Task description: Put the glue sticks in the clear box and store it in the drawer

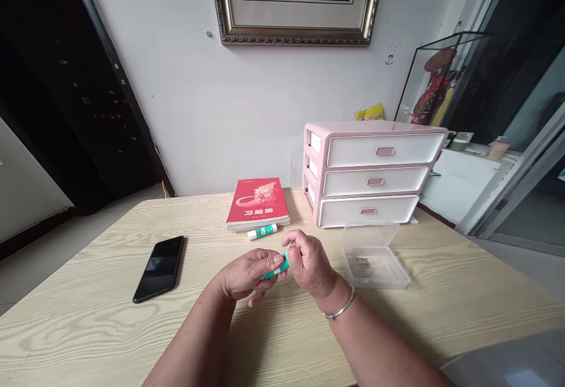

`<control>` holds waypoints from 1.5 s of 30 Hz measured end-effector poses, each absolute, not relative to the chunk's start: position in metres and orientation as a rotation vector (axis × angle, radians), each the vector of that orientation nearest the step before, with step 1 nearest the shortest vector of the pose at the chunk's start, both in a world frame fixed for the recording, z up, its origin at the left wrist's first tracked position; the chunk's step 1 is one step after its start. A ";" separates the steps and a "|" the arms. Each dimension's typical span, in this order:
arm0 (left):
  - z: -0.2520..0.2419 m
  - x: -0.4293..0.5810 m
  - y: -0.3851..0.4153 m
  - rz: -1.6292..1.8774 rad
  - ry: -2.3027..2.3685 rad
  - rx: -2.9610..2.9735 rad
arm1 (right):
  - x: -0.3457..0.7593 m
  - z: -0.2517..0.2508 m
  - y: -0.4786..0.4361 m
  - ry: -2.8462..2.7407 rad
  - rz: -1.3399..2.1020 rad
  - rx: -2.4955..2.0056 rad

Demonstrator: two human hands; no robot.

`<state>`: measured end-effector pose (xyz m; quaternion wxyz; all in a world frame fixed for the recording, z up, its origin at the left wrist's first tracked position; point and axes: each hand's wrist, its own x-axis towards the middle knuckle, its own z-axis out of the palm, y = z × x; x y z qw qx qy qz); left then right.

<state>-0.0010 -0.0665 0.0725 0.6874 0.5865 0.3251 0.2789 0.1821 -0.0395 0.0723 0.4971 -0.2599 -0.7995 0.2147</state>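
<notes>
Bare left hand (245, 275), bare right hand (309, 264), thin silver bangle (341, 304) around the right wrist (329, 291)

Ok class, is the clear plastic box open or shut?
Open: the clear plastic box has its lid tilted up at the back.

Single camera worn on person's head, facing forward and down across wooden table (88, 334), close above left hand (247, 274) and right hand (311, 263), toward wall (229, 110).

You are facing a white wall (247, 98), with a gold-framed painting (296, 4) hanging top centre and a dark door (66, 110) standing upper left.
</notes>
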 end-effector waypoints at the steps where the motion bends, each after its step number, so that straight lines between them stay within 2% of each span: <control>1: 0.072 -0.001 -0.067 0.616 0.725 1.311 | 0.183 0.072 -0.041 -1.948 0.526 -0.634; 6: 0.073 0.007 -0.070 0.744 0.896 1.434 | 0.183 0.073 -0.037 -1.950 0.489 -0.848; 10: 0.074 0.018 -0.070 0.933 1.292 1.965 | 0.177 0.073 -0.025 -1.823 0.371 -1.186; 13: 0.068 0.028 -0.069 0.820 1.598 2.357 | 0.172 0.069 -0.020 -1.789 0.430 -1.292; 17: 0.068 0.041 -0.068 0.606 1.809 2.419 | 0.168 0.062 -0.019 -1.773 0.570 -1.238; 20: 0.080 0.042 -0.072 0.653 1.703 2.211 | 0.169 0.064 -0.023 -1.767 0.620 -1.127; 24: 0.097 0.032 -0.079 0.747 1.257 1.843 | 0.172 0.073 -0.035 -1.856 0.627 -0.964; 33: 0.085 0.008 -0.078 0.536 0.853 1.263 | 0.185 0.075 -0.043 -1.940 0.604 -0.758; 37: 0.084 -0.004 -0.074 0.836 0.811 1.254 | 0.194 0.080 -0.030 -1.690 0.487 -0.899; 41: 0.083 -0.009 -0.067 1.103 1.261 1.555 | 0.193 0.078 -0.015 -1.790 0.297 -1.107; 45: 0.066 -0.012 -0.051 0.922 1.877 1.874 | 0.197 0.068 -0.001 -1.897 0.152 -1.296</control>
